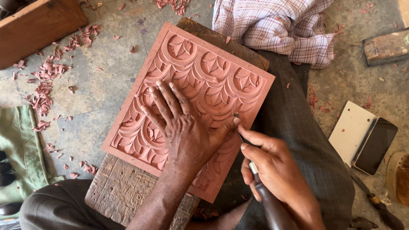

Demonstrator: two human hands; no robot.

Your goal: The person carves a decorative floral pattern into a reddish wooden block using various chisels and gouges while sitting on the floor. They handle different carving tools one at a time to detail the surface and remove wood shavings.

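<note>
Reddish carved slab point(200, 76) lies on a wooden board point(115, 191); left hand point(183, 127) presses flat, fingers spread, right hand point(277, 170) grips the chisel point(255, 170) at five o'clock, thumb best steadying the blade.

- This is a craft workshop for hand carving, worked low on the ground.
- A reddish carved panel point(191, 106) with repeating arches and leaf shapes lies on a rough, worn wooden board point(119, 191) that serves as the surface.
- Reddish shavings point(44, 85) lie scattered over the stained stone floor point(98, 64).
- The right hand point(277, 174) holds a wooden-handled chisel point(266, 200) at the panel's edge; the left hand point(183, 127) lies flat on the carving.
- Another hand tool point(375, 200) lies on the floor to the right, and wooden blocks point(385, 47) sit near the edges.
- A checked cloth point(277, 25) lies bunched beside the work.
</note>
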